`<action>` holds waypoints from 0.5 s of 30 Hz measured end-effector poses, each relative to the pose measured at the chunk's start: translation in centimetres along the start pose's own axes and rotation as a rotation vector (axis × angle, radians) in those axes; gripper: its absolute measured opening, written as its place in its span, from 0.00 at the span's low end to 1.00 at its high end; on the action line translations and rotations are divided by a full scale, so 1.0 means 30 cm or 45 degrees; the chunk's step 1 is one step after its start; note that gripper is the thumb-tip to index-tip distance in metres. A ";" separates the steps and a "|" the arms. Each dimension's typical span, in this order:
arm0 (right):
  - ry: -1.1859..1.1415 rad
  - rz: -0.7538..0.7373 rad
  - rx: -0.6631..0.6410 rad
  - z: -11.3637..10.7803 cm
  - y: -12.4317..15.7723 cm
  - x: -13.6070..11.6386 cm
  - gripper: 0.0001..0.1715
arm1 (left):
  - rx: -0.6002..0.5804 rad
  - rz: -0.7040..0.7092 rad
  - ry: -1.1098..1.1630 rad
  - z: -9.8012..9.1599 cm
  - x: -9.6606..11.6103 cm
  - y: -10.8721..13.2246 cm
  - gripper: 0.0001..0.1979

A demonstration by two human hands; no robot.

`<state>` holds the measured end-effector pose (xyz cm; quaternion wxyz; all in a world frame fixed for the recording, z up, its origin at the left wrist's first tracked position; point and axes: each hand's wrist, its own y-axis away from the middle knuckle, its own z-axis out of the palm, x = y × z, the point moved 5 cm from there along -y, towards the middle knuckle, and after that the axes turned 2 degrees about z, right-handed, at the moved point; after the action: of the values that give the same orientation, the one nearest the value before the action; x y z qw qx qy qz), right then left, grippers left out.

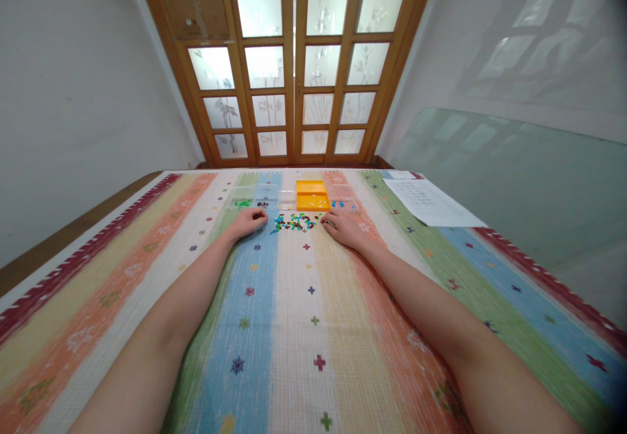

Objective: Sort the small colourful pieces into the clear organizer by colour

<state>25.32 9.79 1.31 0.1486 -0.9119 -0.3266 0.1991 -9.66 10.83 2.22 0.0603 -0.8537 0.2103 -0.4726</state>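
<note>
Right hand (339,227) and left hand (249,222), fingers curled, flank the small pieces (296,222) on the cloth (294,303); I cannot tell whether either grips anything. Yellow box (310,187) stands just beyond, presumably for short reach.

Pieces (296,222) too small for exact shape, paper (431,203) unreadable, arms (189,310) cropped
</note>
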 end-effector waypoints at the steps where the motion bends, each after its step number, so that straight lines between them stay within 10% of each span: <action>1: 0.001 -0.003 0.001 0.000 0.000 -0.001 0.13 | -0.127 0.033 -0.028 0.021 0.019 0.004 0.06; 15: 0.002 -0.014 0.014 0.014 -0.002 0.015 0.11 | -0.481 0.138 -0.144 0.053 0.055 0.010 0.13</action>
<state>25.42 10.19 0.86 0.1548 -0.9095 -0.3303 0.1993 -7.66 9.71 2.56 -0.0638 -0.8625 0.3372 -0.3720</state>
